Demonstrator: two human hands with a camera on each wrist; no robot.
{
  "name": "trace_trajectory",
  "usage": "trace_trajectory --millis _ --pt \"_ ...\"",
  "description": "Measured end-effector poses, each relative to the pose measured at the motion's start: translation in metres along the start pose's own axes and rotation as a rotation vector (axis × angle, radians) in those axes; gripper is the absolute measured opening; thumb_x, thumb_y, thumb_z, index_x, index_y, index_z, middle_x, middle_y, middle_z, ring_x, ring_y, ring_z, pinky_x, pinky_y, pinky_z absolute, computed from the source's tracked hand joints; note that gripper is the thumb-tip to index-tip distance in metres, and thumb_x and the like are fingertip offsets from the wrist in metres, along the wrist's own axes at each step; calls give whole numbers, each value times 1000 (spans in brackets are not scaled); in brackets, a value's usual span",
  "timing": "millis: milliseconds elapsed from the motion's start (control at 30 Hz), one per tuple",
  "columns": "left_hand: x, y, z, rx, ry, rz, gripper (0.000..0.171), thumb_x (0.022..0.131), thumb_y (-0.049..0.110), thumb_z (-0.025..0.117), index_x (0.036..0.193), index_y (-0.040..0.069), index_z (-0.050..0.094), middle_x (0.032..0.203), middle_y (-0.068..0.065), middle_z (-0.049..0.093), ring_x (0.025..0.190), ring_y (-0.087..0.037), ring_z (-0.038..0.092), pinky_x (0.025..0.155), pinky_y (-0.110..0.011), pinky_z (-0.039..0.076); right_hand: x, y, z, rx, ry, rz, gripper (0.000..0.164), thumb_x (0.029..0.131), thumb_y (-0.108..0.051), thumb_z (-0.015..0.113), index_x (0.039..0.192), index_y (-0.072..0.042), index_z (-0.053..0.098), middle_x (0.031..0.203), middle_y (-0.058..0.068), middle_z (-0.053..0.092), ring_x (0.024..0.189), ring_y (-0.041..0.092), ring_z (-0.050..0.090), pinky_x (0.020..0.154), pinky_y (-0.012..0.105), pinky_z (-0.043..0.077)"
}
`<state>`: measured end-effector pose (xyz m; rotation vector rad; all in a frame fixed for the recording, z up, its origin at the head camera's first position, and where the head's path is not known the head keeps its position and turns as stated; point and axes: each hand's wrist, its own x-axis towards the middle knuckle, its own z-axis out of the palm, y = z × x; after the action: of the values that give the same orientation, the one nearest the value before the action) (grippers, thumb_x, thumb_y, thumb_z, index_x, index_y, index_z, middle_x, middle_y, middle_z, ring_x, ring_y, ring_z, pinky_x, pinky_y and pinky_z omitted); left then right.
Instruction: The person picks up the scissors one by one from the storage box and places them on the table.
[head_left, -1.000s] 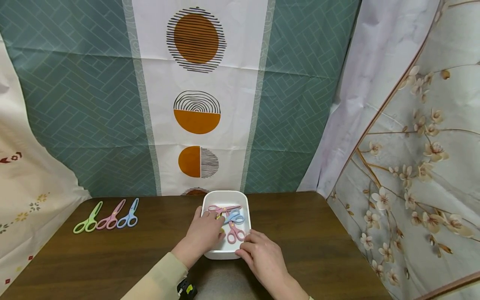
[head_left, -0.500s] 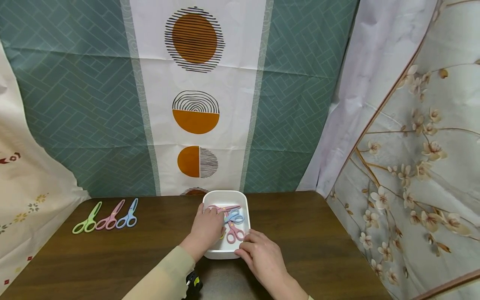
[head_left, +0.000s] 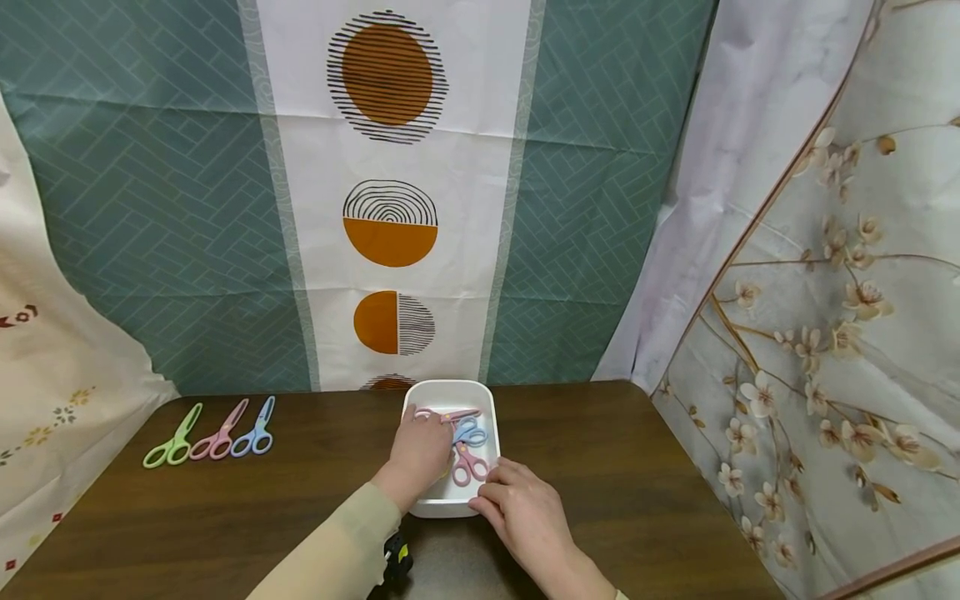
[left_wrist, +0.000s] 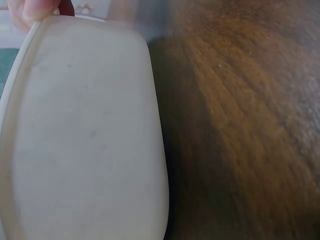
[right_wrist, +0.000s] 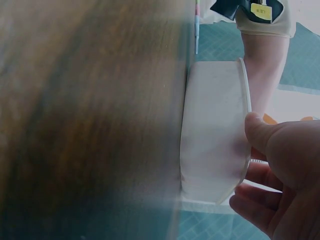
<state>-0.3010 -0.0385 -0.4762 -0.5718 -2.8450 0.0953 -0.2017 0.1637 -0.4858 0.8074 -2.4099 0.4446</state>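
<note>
A white plastic box (head_left: 444, 509) stands on the dark wooden table. Inside lie pink scissors (head_left: 460, 415) at the far end, blue scissors (head_left: 467, 428) in the middle and a second pink pair (head_left: 463, 453) nearer. My left hand (head_left: 422, 450) reaches down into the box's left side, back of the hand up; its fingertips and whatever they touch are hidden. With thumb outside and fingers over the rim, my right hand (head_left: 525, 504) holds the near right corner. In the right wrist view, that thumb presses the box's outer wall (right_wrist: 215, 125).
On the table's left lie green scissors (head_left: 182, 435), pink scissors (head_left: 225, 433) and blue scissors (head_left: 259, 430), side by side with blades pointing away. A patterned curtain (head_left: 465, 333) hangs behind the table's far edge; floral cloth (head_left: 825, 400) hangs at the right.
My left hand has moved slightly right and deeper into the box, covering the yellow-green piece that showed under its fingers. The right hand stays on the corner.
</note>
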Motion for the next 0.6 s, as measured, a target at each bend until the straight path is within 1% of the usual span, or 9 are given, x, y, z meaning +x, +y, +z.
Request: trace_trajectory --millis 100,167,367,467,600 --pt "2 0 0 1 11 -5 32 96 33 84 110 4 81 103 -14 78 103 -35 76 120 -63 43 1 0 0 -4 -3 -3 16 95 -33 88 86 -23 80 102 -6 75 122 23 71 96 40 62" --pt "3 0 0 4 -1 -10 30 97 32 83 110 4 81 104 -14 78 104 -35 76 120 -62 42 1 -1 -1 -5 -7 -3 16 95 -33 88 86 -23 81 103 -6 75 122 23 71 96 40 62" --pt "4 2 0 14 -18 -20 17 101 21 76 106 6 81 104 -12 79 102 -34 77 119 -62 43 1 -1 -1 -8 -14 -5 14 95 -32 88 87 -23 82 103 -6 76 121 23 71 97 40 62" --pt "3 2 1 13 -9 -19 14 102 17 73 107 6 81 104 -12 80 102 -34 77 118 -62 45 1 -1 -1 -10 -9 -6 14 94 -32 89 87 -23 82 103 -6 76 122 22 71 97 40 62" --pt "3 3 3 14 15 -8 14 104 15 71 108 7 82 104 -13 80 100 -33 77 111 -58 49 0 -2 -1 -12 -7 4 15 94 -33 89 86 -23 81 102 -6 76 122 21 71 97 40 62"
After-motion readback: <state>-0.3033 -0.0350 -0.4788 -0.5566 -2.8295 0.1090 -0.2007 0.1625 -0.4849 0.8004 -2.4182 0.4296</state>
